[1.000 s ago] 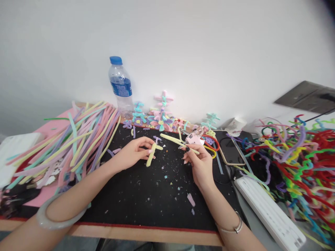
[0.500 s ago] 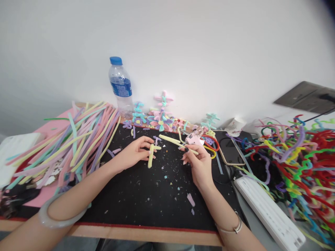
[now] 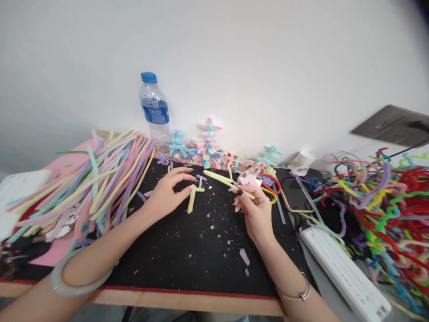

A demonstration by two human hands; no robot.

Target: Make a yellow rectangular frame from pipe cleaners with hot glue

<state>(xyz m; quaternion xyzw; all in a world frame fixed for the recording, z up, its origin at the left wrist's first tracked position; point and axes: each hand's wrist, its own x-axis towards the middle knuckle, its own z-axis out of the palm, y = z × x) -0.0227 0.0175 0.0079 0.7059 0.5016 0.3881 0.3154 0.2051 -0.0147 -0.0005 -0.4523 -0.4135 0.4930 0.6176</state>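
On the black mat (image 3: 167,255), my left hand (image 3: 170,192) is open with thumb and fingers apart. Its thumb tip is right beside a short yellow pipe cleaner piece (image 3: 191,201); whether they touch I cannot tell. A small yellow crosspiece (image 3: 199,189) and a purple T-shaped piece (image 3: 200,180) lie against that piece. My right hand (image 3: 256,210) is closed, pinching a long yellow pipe cleaner (image 3: 219,178) that points up and left from the fingers. Other yellow strands and a pink item (image 3: 248,178) lie just behind the right fingertips.
A pile of pastel pipe cleaners (image 3: 94,179) spreads at left. Finished pipe cleaner flowers (image 3: 206,156) and a water bottle (image 3: 154,109) stand along the wall. At right are a phone (image 3: 296,194), a paper cup (image 3: 301,162), a white power strip (image 3: 345,273) and tangled coloured pipe cleaners (image 3: 392,214).
My left hand has let go of the short yellow piece and drawn back left, its fingers spreading. The piece now lies slightly more tilted. My right hand has barely moved.
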